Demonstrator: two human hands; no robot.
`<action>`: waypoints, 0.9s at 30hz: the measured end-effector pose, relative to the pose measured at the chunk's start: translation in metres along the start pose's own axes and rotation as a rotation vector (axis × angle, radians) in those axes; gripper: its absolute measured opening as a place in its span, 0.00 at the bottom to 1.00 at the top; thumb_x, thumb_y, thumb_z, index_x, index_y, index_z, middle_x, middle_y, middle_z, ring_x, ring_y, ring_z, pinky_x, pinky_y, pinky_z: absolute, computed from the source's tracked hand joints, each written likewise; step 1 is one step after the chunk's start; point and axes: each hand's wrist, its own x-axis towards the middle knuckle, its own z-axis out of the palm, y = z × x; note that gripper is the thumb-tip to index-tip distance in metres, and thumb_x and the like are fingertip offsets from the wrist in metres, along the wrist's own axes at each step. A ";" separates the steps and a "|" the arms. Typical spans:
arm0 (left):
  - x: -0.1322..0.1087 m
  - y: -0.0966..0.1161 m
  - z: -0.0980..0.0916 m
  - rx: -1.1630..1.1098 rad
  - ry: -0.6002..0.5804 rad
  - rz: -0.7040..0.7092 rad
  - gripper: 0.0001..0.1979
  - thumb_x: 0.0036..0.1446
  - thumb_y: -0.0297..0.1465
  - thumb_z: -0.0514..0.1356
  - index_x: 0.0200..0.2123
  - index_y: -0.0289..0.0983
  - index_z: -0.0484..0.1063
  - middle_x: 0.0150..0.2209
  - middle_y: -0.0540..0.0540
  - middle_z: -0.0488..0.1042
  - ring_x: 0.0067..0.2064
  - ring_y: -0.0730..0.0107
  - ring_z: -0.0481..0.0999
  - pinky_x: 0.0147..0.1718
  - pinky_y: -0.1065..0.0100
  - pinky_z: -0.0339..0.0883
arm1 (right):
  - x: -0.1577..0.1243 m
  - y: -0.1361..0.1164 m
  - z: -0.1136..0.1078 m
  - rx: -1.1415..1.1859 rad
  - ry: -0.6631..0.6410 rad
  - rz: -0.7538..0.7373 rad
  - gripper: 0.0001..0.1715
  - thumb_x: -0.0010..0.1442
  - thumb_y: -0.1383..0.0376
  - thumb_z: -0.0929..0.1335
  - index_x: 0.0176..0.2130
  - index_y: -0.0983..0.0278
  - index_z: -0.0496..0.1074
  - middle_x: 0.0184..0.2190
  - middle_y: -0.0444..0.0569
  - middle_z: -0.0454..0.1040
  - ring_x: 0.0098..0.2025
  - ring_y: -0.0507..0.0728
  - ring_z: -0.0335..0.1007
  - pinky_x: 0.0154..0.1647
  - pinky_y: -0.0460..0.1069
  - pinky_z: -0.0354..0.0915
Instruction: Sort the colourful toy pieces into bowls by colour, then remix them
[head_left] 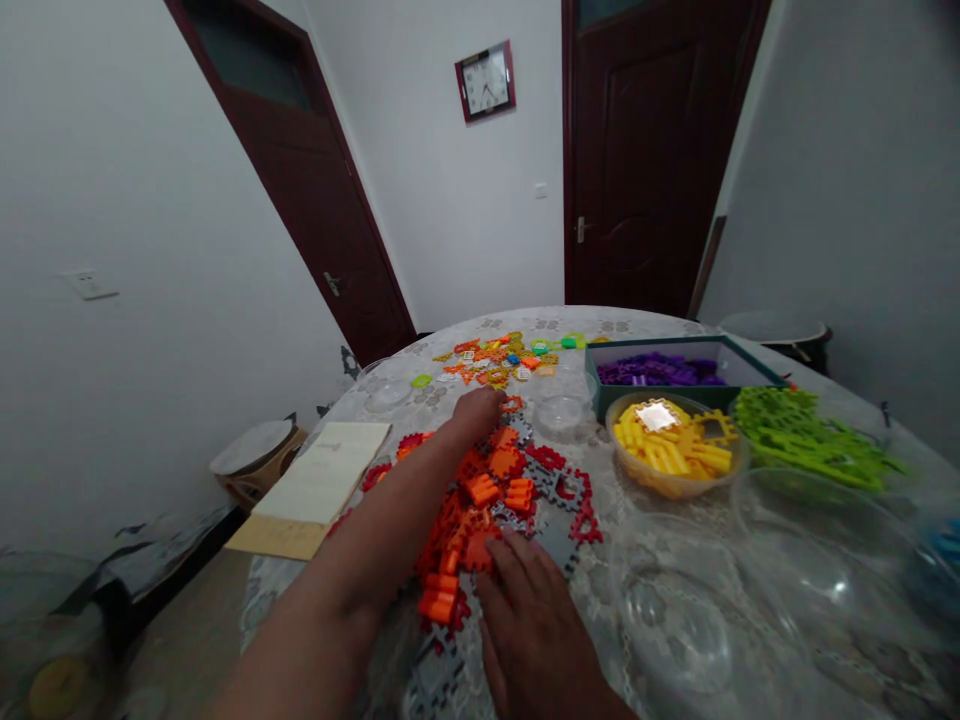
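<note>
My left hand (pixel 480 408) reaches far across the table to the near side of the scattered mixed pieces (pixel 487 360); its fingers point away from me, so their grip is hidden. An orange gear-edged piece (pixel 512 404) lies just beside it. Closer in, my right hand (pixel 536 625) lies with fingers stretched out at the near edge of a pile of orange toy building pieces (pixel 504 462). Its fingertips touch a flat orange piece (pixel 480 552). Red pieces (pixel 586 522) and grey pieces (pixel 436 672) lie around and under the orange ones.
At right stand a tub of yellow pieces (pixel 671 455), a green-edged box (pixel 600 400) of purple pieces, a heap of lime-green pieces (pixel 810 440) and clear plastic bowls (pixel 675 630). An open notebook (pixel 322 470) lies at the left table edge. Stools flank the table.
</note>
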 end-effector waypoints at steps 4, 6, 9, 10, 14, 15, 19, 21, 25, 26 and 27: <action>0.021 -0.001 0.018 0.022 -0.070 0.004 0.14 0.67 0.35 0.60 0.51 0.44 0.82 0.53 0.42 0.82 0.53 0.57 0.80 0.47 0.65 0.72 | 0.001 0.002 0.010 0.020 0.087 0.018 0.23 0.68 0.58 0.69 0.61 0.57 0.75 0.66 0.52 0.73 0.70 0.66 0.63 0.71 0.62 0.60; 0.027 -0.002 0.021 0.026 -0.086 0.000 0.14 0.66 0.33 0.59 0.50 0.44 0.82 0.53 0.41 0.81 0.52 0.58 0.80 0.46 0.66 0.72 | 0.002 0.001 0.013 0.028 0.136 0.030 0.21 0.68 0.57 0.69 0.58 0.58 0.76 0.63 0.53 0.76 0.68 0.65 0.66 0.71 0.60 0.61; 0.031 -0.002 0.022 0.020 -0.100 -0.004 0.12 0.64 0.33 0.61 0.47 0.42 0.83 0.51 0.41 0.81 0.50 0.58 0.81 0.44 0.66 0.72 | 0.003 0.000 0.011 0.037 0.176 0.015 0.20 0.67 0.57 0.70 0.56 0.59 0.77 0.62 0.53 0.77 0.67 0.65 0.67 0.70 0.60 0.61; 0.032 -0.003 0.020 0.016 -0.099 -0.006 0.12 0.64 0.33 0.61 0.46 0.41 0.83 0.50 0.41 0.80 0.49 0.58 0.80 0.43 0.66 0.72 | 0.003 0.000 0.010 0.041 0.184 0.008 0.21 0.67 0.57 0.71 0.56 0.59 0.77 0.63 0.53 0.76 0.67 0.65 0.67 0.70 0.60 0.61; 0.016 -0.007 0.005 -0.004 -0.040 -0.014 0.12 0.66 0.31 0.57 0.45 0.38 0.80 0.50 0.38 0.78 0.49 0.57 0.79 0.45 0.64 0.73 | 0.003 -0.002 0.003 0.070 0.166 -0.013 0.23 0.67 0.57 0.71 0.58 0.61 0.77 0.64 0.54 0.75 0.68 0.65 0.65 0.71 0.59 0.59; 0.006 -0.008 -0.001 -0.012 -0.012 -0.008 0.12 0.68 0.30 0.56 0.47 0.37 0.79 0.52 0.37 0.77 0.51 0.57 0.79 0.46 0.63 0.73 | 0.002 -0.002 0.001 0.079 0.149 -0.015 0.23 0.67 0.57 0.71 0.59 0.61 0.76 0.65 0.54 0.74 0.69 0.65 0.64 0.71 0.60 0.59; -0.061 -0.007 -0.021 -0.060 0.061 0.061 0.11 0.70 0.31 0.55 0.49 0.39 0.76 0.56 0.40 0.75 0.55 0.60 0.76 0.54 0.61 0.71 | 0.000 -0.005 -0.004 0.103 0.070 -0.013 0.24 0.68 0.59 0.70 0.60 0.62 0.75 0.67 0.56 0.72 0.70 0.67 0.62 0.72 0.62 0.58; -0.103 -0.001 -0.025 -0.159 0.091 0.204 0.09 0.71 0.32 0.56 0.49 0.41 0.75 0.55 0.42 0.75 0.55 0.61 0.76 0.56 0.61 0.71 | -0.001 -0.008 -0.008 0.118 0.025 -0.033 0.24 0.69 0.59 0.70 0.61 0.63 0.75 0.66 0.57 0.72 0.70 0.67 0.62 0.73 0.62 0.58; -0.175 0.015 -0.018 -0.323 0.092 0.319 0.08 0.71 0.32 0.58 0.50 0.42 0.75 0.54 0.42 0.77 0.55 0.61 0.78 0.56 0.59 0.73 | -0.003 -0.015 -0.015 0.187 -0.052 -0.106 0.24 0.69 0.61 0.69 0.61 0.64 0.74 0.65 0.56 0.73 0.69 0.66 0.64 0.73 0.61 0.59; -0.189 0.017 -0.015 -0.326 0.102 0.322 0.11 0.71 0.33 0.58 0.53 0.42 0.75 0.57 0.41 0.76 0.57 0.60 0.77 0.58 0.58 0.72 | -0.003 -0.016 -0.016 0.202 -0.065 -0.122 0.24 0.69 0.61 0.69 0.61 0.63 0.74 0.65 0.55 0.73 0.69 0.65 0.64 0.73 0.61 0.59; -0.201 0.017 -0.012 -0.309 0.128 0.308 0.13 0.72 0.34 0.58 0.56 0.42 0.74 0.59 0.41 0.76 0.59 0.59 0.76 0.60 0.57 0.71 | -0.004 -0.017 -0.016 0.211 -0.073 -0.136 0.23 0.69 0.62 0.69 0.61 0.63 0.74 0.65 0.55 0.73 0.69 0.65 0.64 0.73 0.60 0.59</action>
